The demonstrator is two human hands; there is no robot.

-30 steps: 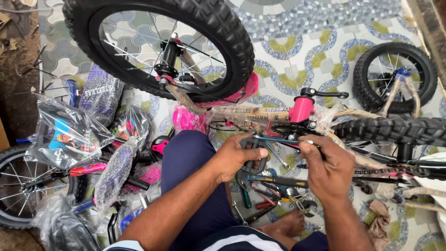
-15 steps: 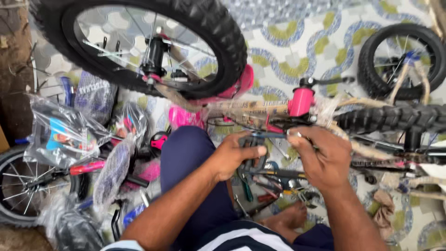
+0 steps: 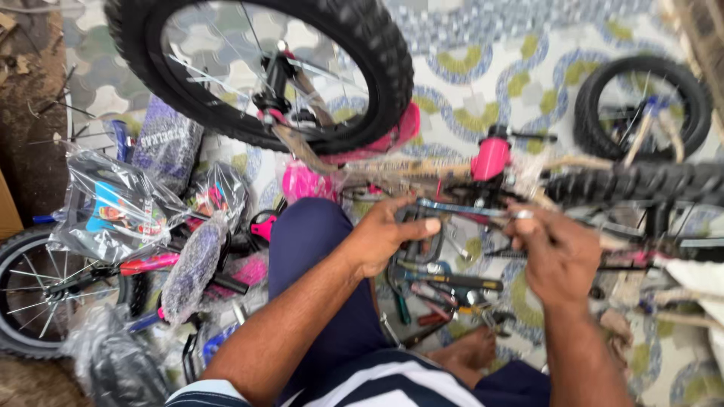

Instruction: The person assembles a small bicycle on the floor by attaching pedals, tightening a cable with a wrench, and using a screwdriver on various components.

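Item: my left hand, fingers curled, thumb pressed along one end of a thin metal spanner. My right hand, fingers bunched, pinches its other end. The spanner lies level, just below the pink bicycle frame. Beneath: loose tools on the patterned floor. Beyond: large black wheel; plastic-wrapped parts far left.

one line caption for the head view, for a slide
Both hands, left and right, hold a spanner at a pink bike frame above scattered tools.
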